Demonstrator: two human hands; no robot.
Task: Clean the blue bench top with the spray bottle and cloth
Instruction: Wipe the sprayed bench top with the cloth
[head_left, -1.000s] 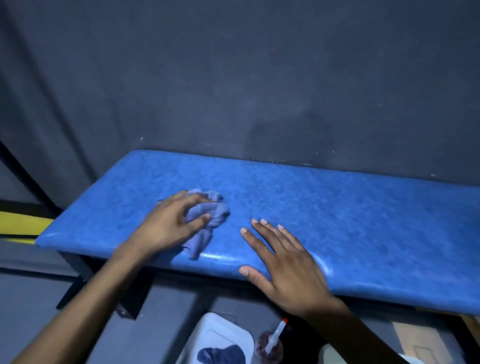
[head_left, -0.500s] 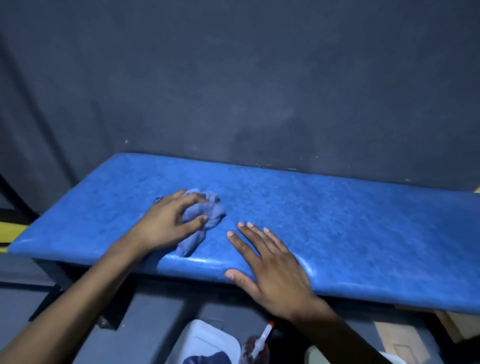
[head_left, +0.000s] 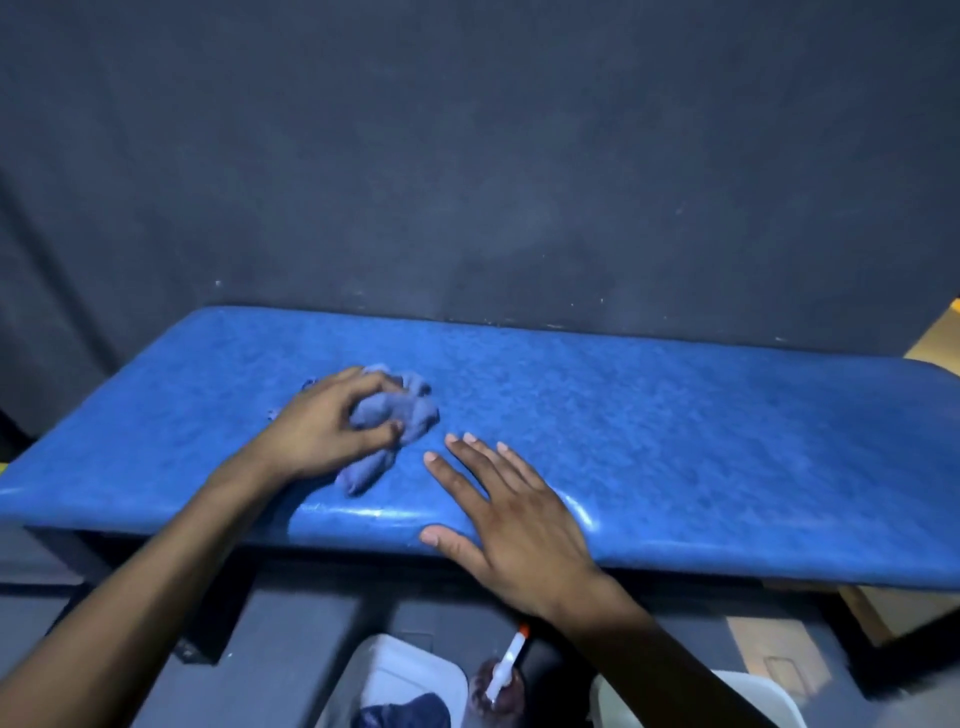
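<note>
Cloth (head_left: 395, 415) shifted slightly, blue bench (head_left: 675, 441), dk wall (head_left: 467, 156)

The counter (head_left: 675, 441) is a long blue padded top with a mottled, glossy skin and rounded corners, its far edge against a dark wall. A crumpled blue cloth (head_left: 395, 415) lies on it left of the middle, nearer the front edge, under the closed left hand (head_left: 327, 421). Just beside it the right hand (head_left: 514, 519) rests flat, fingers spread, thumb over the front edge.
</note>
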